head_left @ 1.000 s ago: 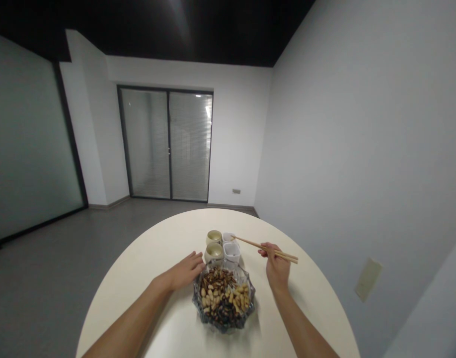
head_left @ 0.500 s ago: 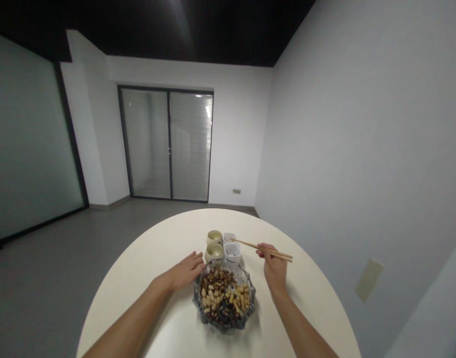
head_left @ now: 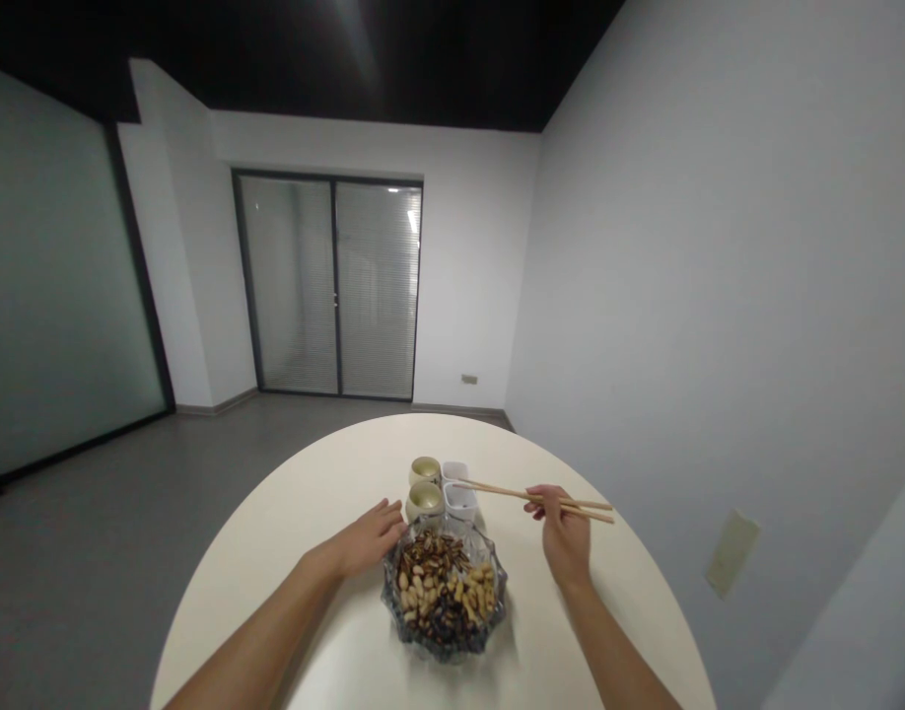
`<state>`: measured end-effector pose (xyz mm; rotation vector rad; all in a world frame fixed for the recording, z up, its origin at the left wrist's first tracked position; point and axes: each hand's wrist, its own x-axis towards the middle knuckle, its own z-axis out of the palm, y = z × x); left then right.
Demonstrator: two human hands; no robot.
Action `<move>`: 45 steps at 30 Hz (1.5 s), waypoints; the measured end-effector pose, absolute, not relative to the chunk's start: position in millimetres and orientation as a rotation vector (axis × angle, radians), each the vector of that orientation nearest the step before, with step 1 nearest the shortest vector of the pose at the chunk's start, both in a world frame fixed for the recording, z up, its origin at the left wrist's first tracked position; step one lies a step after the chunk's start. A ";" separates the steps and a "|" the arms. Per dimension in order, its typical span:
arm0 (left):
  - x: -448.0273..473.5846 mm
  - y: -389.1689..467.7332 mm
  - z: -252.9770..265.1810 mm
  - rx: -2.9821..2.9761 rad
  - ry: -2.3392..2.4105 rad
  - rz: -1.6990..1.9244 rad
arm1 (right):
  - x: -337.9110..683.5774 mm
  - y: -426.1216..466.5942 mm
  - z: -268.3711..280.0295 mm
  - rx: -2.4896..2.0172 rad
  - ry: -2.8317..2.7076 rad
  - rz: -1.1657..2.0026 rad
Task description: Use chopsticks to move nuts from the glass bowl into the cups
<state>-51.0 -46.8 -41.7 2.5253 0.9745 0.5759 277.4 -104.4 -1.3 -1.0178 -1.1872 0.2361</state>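
My right hand [head_left: 566, 532] grips a pair of wooden chopsticks [head_left: 512, 491], whose tips reach left over the two white square cups. Below the tips stands the nearer white cup [head_left: 461, 505] with a small dark bit inside; the farther white cup [head_left: 453, 469] is directly behind it. My left hand [head_left: 368, 538] lies with fingers stretched out, fingertips at the rim of a faceted glass bowl [head_left: 497, 613]. In the bowl are dark striped seeds [head_left: 432, 554], pale nuts [head_left: 418, 592], yellowish peanuts [head_left: 476, 590] and black pieces [head_left: 449, 623].
Two greenish-yellow round cups [head_left: 425, 501] stand left of the white cups, behind the bowl. Everything sits on a round cream table [head_left: 334, 651]. A white wall [head_left: 704, 296] runs along the right, and a glass door with blinds [head_left: 334, 286] is at the back.
My right hand has moved to the right, drawing the chopsticks along; their tips have shifted from the farther white cup toward the nearer one. My left hand stays in place.
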 end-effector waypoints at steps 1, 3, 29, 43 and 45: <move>-50.9 -46.2 -42.3 2.516 0.988 0.562 | 277.7 -107.7 1.1 -1.012 -1.204 0.241; -50.1 -45.7 -42.6 2.497 1.011 0.524 | 276.7 -113.7 5.3 -1.014 -1.231 0.251; -44.0 -49.7 -32.0 2.517 1.020 0.494 | 255.3 -132.6 20.5 -1.003 -1.984 0.377; -47.5 -46.9 -33.9 2.538 1.005 0.495 | 266.9 -125.6 13.2 -1.113 -1.888 0.298; -47.4 -47.8 -32.9 2.535 1.016 0.495 | 267.0 -125.6 12.8 -1.120 -1.924 0.297</move>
